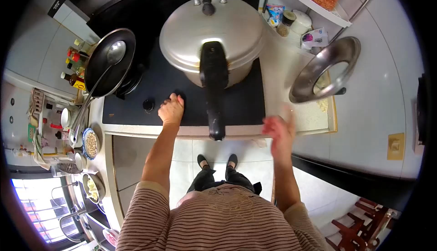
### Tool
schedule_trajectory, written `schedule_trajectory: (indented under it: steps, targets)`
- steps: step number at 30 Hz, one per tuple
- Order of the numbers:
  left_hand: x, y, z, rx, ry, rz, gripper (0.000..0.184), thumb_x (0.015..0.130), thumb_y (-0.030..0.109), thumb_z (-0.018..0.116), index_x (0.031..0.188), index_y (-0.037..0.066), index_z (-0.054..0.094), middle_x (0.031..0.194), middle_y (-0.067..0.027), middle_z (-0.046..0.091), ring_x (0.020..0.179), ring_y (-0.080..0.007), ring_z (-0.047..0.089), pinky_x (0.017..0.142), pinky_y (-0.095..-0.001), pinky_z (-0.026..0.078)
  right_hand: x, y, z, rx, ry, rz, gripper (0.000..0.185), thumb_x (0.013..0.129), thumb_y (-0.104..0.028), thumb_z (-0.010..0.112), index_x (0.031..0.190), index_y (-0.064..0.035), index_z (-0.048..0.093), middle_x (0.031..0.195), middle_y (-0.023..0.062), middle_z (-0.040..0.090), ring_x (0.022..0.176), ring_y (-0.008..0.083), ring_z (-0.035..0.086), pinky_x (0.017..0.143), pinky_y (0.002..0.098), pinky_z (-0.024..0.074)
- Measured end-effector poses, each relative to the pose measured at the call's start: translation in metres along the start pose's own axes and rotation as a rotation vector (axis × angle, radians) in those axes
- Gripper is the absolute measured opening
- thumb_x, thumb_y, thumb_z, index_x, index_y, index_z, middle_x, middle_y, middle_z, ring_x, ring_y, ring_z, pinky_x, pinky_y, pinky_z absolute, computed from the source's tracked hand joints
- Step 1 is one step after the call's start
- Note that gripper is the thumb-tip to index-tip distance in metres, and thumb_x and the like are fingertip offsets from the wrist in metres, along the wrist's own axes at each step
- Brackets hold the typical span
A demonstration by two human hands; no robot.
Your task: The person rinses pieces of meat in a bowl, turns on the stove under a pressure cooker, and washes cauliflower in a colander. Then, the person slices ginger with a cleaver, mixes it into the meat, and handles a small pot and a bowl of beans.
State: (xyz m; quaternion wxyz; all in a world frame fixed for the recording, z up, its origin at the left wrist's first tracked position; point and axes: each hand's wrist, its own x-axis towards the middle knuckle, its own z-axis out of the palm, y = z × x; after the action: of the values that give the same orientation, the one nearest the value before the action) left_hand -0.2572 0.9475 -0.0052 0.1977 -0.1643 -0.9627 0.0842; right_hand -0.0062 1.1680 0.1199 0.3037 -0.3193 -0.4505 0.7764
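Observation:
My left hand (171,110) rests on the front of the black cooktop (191,106), its fingers curled around something too hidden to name. A stove knob (148,105) is just left of it. Behind and to the right stands a large, lidded silver pressure cooker (177,41), its long black handle (215,87) pointing towards me. My right hand (279,132) is at the counter's front edge, right of the handle. Motion blurs it, but thumb and fingers look apart, with nothing visible in them.
A black wok (93,66) holding a ladle (116,52) sits at the left. On the right a shiny metal ring (302,85) leans over the pale counter (277,82). Bottles (73,80) and a bowl of pale grains (91,144) line the left; jars (286,23) stand behind right.

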Motion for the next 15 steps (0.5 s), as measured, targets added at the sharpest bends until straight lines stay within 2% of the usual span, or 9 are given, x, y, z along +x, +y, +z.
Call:
schedule_trajectory:
  steps: [1,5,7,10,13,15]
  targets:
    - [-0.003,-0.001,0.002,-0.017,0.009,0.002,0.030,0.087,0.040,0.047,0.074,0.014,0.052,0.060,-0.0103,0.060,0.052,-0.0293,0.062,0.043,-0.0381,0.051,0.001,-0.004,0.021,0.134,-0.108,0.164,0.070,0.084,-0.007,0.054,0.142,-0.0045,0.015,0.090,0.0130,0.057,0.072,0.0179,0.060,0.061,0.0282,0.0507]
    - [-0.001,-0.001,-0.006,-0.057,-0.006,-0.003,0.030,0.088,0.039,0.045,0.075,0.013,0.052,0.062,-0.0114,0.062,0.053,-0.0294,0.063,0.043,-0.0400,0.051,0.016,0.007,0.032,0.063,0.163,-0.019,0.068,0.082,-0.010,0.058,0.138,-0.0048,0.020,0.103,0.0119,0.052,0.085,0.0211,0.059,0.068,0.0331,0.0509]
    - [-0.001,-0.002,-0.007,-0.061,-0.009,0.002,0.030,0.088,0.040,0.045,0.074,0.014,0.052,0.061,-0.0113,0.061,0.053,-0.0289,0.063,0.043,-0.0397,0.051,0.037,0.006,0.001,-0.018,0.372,-0.123,0.065,0.081,-0.011,0.059,0.135,-0.0042,0.023,0.112,0.0112,0.048,0.091,0.0218,0.057,0.071,0.0351,0.0507]
    - [-0.001,-0.004,-0.001,-0.063,0.011,0.032,0.030,0.089,0.040,0.045,0.074,0.014,0.052,0.060,-0.0112,0.061,0.052,-0.0282,0.063,0.042,-0.0387,0.050,0.077,-0.002,-0.043,0.033,0.584,-0.284,0.064,0.081,-0.014,0.061,0.132,-0.0038,0.025,0.120,0.0103,0.042,0.097,0.0223,0.054,0.072,0.0363,0.0502]
    - [0.001,-0.005,0.000,-0.062,0.027,0.048,0.030,0.089,0.039,0.045,0.074,0.014,0.052,0.060,-0.0110,0.061,0.051,-0.0278,0.063,0.042,-0.0382,0.050,0.103,-0.029,-0.062,-0.081,0.708,-0.250,0.071,0.077,-0.014,0.064,0.135,-0.0090,0.023,0.122,0.0096,0.039,0.096,0.0208,0.051,0.067,0.0368,0.0473]
    - [0.000,-0.005,0.001,-0.055,0.032,0.063,0.030,0.089,0.039,0.045,0.074,0.014,0.052,0.060,-0.0109,0.061,0.050,-0.0276,0.063,0.041,-0.0377,0.050,0.105,-0.022,-0.071,-0.238,0.723,-0.252,0.066,0.077,-0.013,0.064,0.132,-0.0094,0.028,0.119,0.0084,0.041,0.094,0.0194,0.052,0.067,0.0363,0.0466]
